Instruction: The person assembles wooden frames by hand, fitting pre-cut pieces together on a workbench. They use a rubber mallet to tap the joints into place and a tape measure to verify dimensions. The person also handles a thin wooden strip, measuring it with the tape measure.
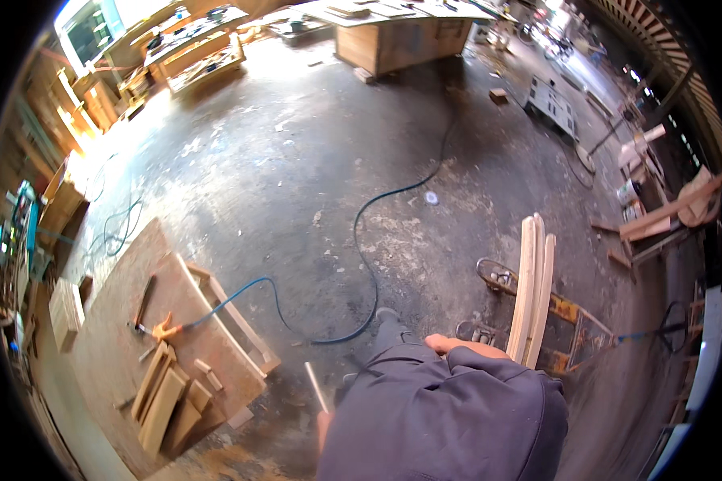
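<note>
My left hand [323, 426] shows partly past the edge of my dark shirt. It is closed around a thin pale wooden stick [316, 385] that points forward. To the right, my right hand [464, 345] reaches across in front of my shirt, with its fingers mostly hidden. Beside it, several long, slightly curved pale wood strips [531, 289] stand close together. Their lower ends meet the hand and shirt, and whether the hand grips them I cannot tell. My leg and a grey shoe [387, 315] show ahead of my body.
At left, a brown work board [112, 321] carries a hammer [143, 303], an orange air tool [167, 329] and wood blocks [164, 401]. A blue hose [365, 232] snakes over the floor. A yellow metal frame [565, 310] lies behind the strips. Far off stands a wooden workbench [401, 44].
</note>
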`<action>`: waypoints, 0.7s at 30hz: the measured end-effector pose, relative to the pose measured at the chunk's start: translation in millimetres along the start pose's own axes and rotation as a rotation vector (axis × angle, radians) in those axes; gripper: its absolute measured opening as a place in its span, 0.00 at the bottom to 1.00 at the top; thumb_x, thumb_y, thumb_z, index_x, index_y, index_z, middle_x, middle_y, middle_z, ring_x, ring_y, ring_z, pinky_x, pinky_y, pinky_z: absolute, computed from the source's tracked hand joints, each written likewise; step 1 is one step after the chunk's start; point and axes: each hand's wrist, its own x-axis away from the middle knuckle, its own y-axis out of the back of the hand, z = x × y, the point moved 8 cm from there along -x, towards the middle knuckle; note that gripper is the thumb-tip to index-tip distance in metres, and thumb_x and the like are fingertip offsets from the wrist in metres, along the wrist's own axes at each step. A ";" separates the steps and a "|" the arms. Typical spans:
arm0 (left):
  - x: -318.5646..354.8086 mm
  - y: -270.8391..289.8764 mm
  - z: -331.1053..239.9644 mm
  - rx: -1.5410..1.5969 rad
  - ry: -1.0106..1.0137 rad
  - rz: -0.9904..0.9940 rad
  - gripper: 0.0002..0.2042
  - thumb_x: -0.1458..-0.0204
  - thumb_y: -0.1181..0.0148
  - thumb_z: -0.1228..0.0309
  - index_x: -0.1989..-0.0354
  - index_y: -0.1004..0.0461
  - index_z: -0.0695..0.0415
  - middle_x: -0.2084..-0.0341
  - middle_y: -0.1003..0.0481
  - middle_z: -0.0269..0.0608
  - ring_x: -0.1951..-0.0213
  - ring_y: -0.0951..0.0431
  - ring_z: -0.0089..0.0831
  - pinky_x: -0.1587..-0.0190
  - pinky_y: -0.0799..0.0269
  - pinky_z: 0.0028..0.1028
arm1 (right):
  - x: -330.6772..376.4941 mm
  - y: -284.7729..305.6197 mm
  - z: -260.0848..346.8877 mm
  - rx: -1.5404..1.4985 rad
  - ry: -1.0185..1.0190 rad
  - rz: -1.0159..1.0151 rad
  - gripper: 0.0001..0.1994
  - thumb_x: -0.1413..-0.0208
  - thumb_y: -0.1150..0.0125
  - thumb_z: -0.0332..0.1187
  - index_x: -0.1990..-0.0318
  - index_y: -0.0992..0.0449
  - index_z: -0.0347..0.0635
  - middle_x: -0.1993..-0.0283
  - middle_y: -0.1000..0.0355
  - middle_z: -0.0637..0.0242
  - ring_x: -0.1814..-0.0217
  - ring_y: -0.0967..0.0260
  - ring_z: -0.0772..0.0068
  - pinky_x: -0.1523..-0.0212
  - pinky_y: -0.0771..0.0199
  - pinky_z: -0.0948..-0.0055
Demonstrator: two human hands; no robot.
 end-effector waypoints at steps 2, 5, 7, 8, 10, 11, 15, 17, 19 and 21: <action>-21.8 6.3 -27.0 -0.060 -0.047 0.008 0.24 0.43 0.41 0.52 0.61 0.21 0.69 0.69 0.21 0.64 0.61 0.20 0.56 0.60 0.28 0.49 | 7.3 10.8 -8.5 0.140 0.013 0.045 0.17 0.54 0.34 0.42 0.58 0.15 0.44 0.56 0.19 0.51 0.49 0.21 0.48 0.51 0.22 0.54; -30.7 15.9 -124.3 -0.303 -0.519 -0.140 0.18 0.40 0.49 0.60 0.72 0.24 0.65 0.78 0.23 0.56 0.71 0.21 0.52 0.67 0.30 0.49 | -13.4 24.9 -44.8 0.308 0.048 0.175 0.15 0.57 0.35 0.38 0.60 0.15 0.44 0.58 0.19 0.51 0.54 0.20 0.49 0.55 0.21 0.55; -67.6 19.9 -154.5 0.283 -0.228 -0.037 0.12 0.41 0.49 0.66 0.73 0.28 0.59 0.82 0.28 0.43 0.81 0.28 0.38 0.78 0.35 0.38 | -29.1 49.5 -68.2 -0.020 0.062 0.056 0.21 0.60 0.35 0.33 0.54 0.16 0.48 0.58 0.19 0.52 0.54 0.20 0.50 0.59 0.20 0.56; -86.3 23.5 -172.2 0.550 -0.088 -0.034 0.09 0.41 0.49 0.68 0.74 0.29 0.56 0.84 0.30 0.37 0.86 0.31 0.31 0.84 0.37 0.32 | -34.0 58.3 -91.5 -0.184 -0.061 0.098 0.20 0.59 0.37 0.32 0.54 0.16 0.48 0.59 0.19 0.51 0.55 0.20 0.50 0.59 0.20 0.55; -93.6 26.2 -254.7 0.731 -0.139 -0.157 0.07 0.36 0.50 0.69 0.67 0.36 0.55 0.82 0.33 0.35 0.84 0.33 0.27 0.83 0.37 0.30 | -46.5 103.0 -116.3 -0.275 -0.117 0.113 0.19 0.56 0.41 0.33 0.55 0.16 0.47 0.60 0.19 0.49 0.56 0.20 0.49 0.58 0.20 0.54; -84.8 27.3 -323.2 0.782 -0.240 -0.213 0.08 0.34 0.52 0.69 0.67 0.37 0.54 0.82 0.33 0.35 0.82 0.32 0.27 0.80 0.35 0.28 | -51.6 131.2 -128.2 -0.225 -0.072 0.081 0.18 0.55 0.41 0.34 0.55 0.16 0.47 0.61 0.19 0.49 0.56 0.20 0.47 0.57 0.20 0.53; -85.7 2.9 -565.8 0.851 -0.434 -0.040 0.04 0.38 0.48 0.76 0.62 0.37 0.54 0.73 0.30 0.34 0.71 0.28 0.27 0.67 0.32 0.27 | -99.3 274.6 -144.7 -0.233 -0.007 -0.286 0.16 0.52 0.42 0.38 0.58 0.17 0.44 0.60 0.20 0.49 0.54 0.22 0.44 0.54 0.22 0.50; -87.3 -16.7 -673.1 0.863 -0.551 0.024 0.05 0.38 0.45 0.77 0.60 0.35 0.55 0.71 0.28 0.34 0.68 0.27 0.27 0.63 0.30 0.27 | -102.6 370.5 -105.0 -0.425 0.081 -0.219 0.17 0.46 0.43 0.41 0.52 0.18 0.44 0.52 0.21 0.50 0.47 0.24 0.47 0.48 0.24 0.52; -90.5 -38.6 -773.3 0.920 -0.642 0.123 0.05 0.37 0.44 0.76 0.58 0.34 0.55 0.69 0.27 0.34 0.65 0.26 0.26 0.60 0.29 0.27 | -97.1 453.5 -59.1 -0.547 0.364 -0.446 0.23 0.39 0.42 0.47 0.42 0.24 0.44 0.45 0.23 0.51 0.42 0.26 0.50 0.43 0.26 0.57; -89.8 -55.3 -859.2 0.968 -0.697 0.193 0.05 0.36 0.44 0.75 0.56 0.33 0.54 0.67 0.27 0.33 0.64 0.25 0.25 0.58 0.27 0.28 | -72.5 527.2 -8.1 -0.769 0.549 -0.538 0.20 0.38 0.42 0.48 0.48 0.21 0.44 0.52 0.20 0.53 0.48 0.23 0.51 0.49 0.23 0.59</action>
